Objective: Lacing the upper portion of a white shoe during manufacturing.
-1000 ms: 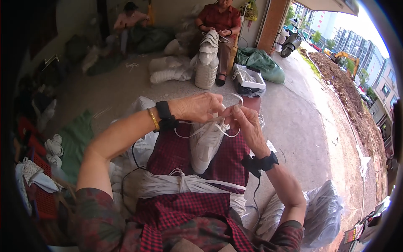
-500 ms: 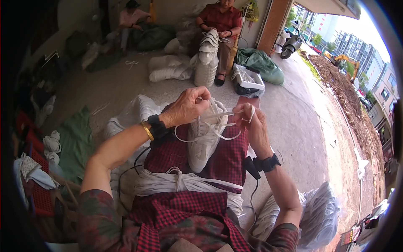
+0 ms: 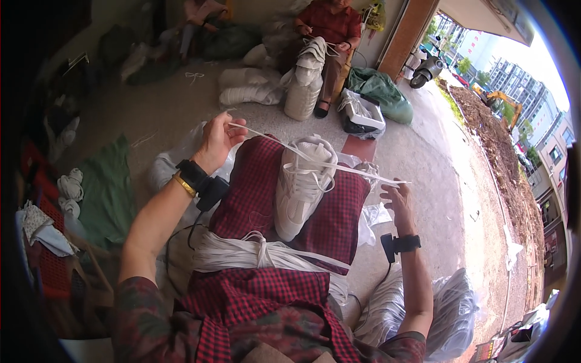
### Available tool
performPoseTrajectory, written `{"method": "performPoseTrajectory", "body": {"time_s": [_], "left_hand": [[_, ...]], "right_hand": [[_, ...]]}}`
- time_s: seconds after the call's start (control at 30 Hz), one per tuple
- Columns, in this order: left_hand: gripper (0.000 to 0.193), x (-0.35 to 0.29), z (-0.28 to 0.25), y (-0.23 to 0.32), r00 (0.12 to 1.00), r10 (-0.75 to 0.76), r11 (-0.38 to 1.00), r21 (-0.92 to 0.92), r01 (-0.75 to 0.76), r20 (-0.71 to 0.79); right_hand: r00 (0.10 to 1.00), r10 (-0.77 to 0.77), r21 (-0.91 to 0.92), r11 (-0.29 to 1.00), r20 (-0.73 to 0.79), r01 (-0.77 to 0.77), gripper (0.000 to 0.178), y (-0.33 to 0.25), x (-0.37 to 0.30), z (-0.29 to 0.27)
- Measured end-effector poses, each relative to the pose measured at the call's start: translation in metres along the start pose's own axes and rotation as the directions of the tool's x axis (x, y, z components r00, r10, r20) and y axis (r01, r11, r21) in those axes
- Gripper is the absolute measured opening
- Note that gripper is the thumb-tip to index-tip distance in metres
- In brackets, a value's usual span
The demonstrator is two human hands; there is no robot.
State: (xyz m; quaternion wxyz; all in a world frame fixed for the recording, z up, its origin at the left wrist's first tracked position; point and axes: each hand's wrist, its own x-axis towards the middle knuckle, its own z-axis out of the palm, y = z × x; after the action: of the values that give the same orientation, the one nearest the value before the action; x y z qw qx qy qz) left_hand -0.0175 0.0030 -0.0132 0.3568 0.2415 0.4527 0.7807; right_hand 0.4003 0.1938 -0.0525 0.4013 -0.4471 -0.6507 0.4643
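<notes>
pinching one end of a flat white lace point(image 3: 319, 162) between thumb and fingers of the left hand point(image 3: 223, 138); meeting the far end with loosely curled right hand point(image 3: 397, 203), cannot tell whether closed on it. stretched nearly straight above a white lace-up sneaker point(image 3: 293, 209), set toe toward the body on red-and-black checked cloth point(image 3: 242, 196), beyond a tied white lace bundle point(image 3: 236, 257).

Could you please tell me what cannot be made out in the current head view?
- Head view: the underside of the white shoe on the lap is hidden beneath the shoe itself.
- Head view: the head of the person in pink is cut off by the top edge.
- Head view: whatever the green sack may contain is hidden by its cloth.
- Head view: whether anyone sits in the yellow digger is too small to tell.
</notes>
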Motion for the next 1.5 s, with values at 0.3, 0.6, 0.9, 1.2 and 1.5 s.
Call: {"method": "performPoseTrajectory", "body": {"time_s": [0.3, 0.6, 0.9, 1.2, 1.5], "left_hand": [[0.057, -0.029, 0.018, -0.010, 0.711, 0.484, 0.164, 0.746, -0.646, 0.509], [0.012, -0.028, 0.038, -0.028, 0.518, 0.442, 0.199, 0.484, -0.853, 0.732], [0.013, -0.019, 0.003, 0.001, 0.588, 0.296, 0.166, 0.566, -0.808, 0.753], [0.013, -0.015, -0.060, 0.058, 0.663, 0.319, 0.012, 0.697, -0.717, 0.677], [0.009, -0.003, -0.084, 0.032, 0.452, 0.496, -0.428, 0.662, -0.615, 0.741]], "right_hand": [[0.686, -0.693, -0.448, 0.552, 0.222, 0.703, 0.038, -0.051, -0.015, 0.072], [0.589, -0.634, -0.300, 0.511, 0.501, 0.806, 0.010, -0.063, -0.023, 0.076], [0.656, -0.556, -0.463, 0.466, 0.510, 0.754, 0.010, -0.047, -0.007, 0.006], [0.743, -0.553, -0.764, 0.267, 0.379, 0.588, 0.008, -0.058, -0.010, -0.077], [0.632, -0.711, -0.385, 0.701, -0.308, 0.601, 0.019, -0.073, -0.044, -0.013]]}}
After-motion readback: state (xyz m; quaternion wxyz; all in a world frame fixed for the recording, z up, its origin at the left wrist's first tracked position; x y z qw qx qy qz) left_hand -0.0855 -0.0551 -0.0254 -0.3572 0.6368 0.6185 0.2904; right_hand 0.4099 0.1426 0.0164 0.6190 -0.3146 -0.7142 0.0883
